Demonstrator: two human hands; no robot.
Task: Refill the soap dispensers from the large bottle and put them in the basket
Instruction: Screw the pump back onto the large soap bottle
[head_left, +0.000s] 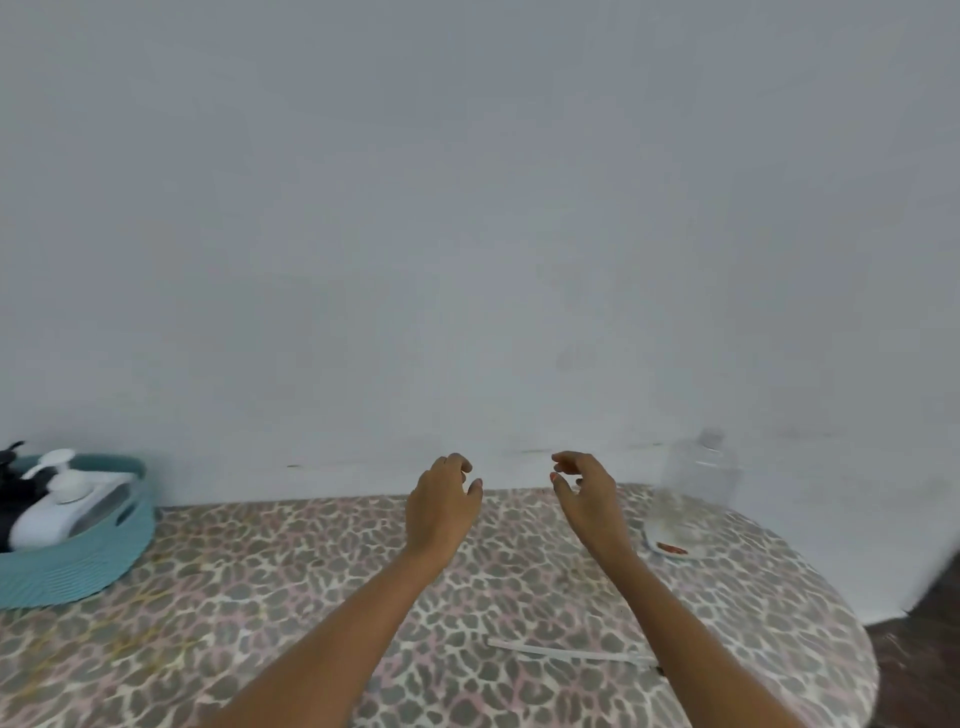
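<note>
The counter (260, 623) wears a matt cloth with a leopard print. The basket (78, 571) looks like ribbed teal plastic, the dispensers (57, 514) in it smooth white plastic, and the large bottle (696, 493) clear plastic.

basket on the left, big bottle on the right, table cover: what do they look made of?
Basket: probably moulded plastic, matte teal, ribbed wall with a cut-out handle slot.
Large bottle: likely clear plastic; the wall shows through it, though it is blurred.
Table cover: looks like fabric or vinyl with a leopard print; which one I cannot tell.
</note>
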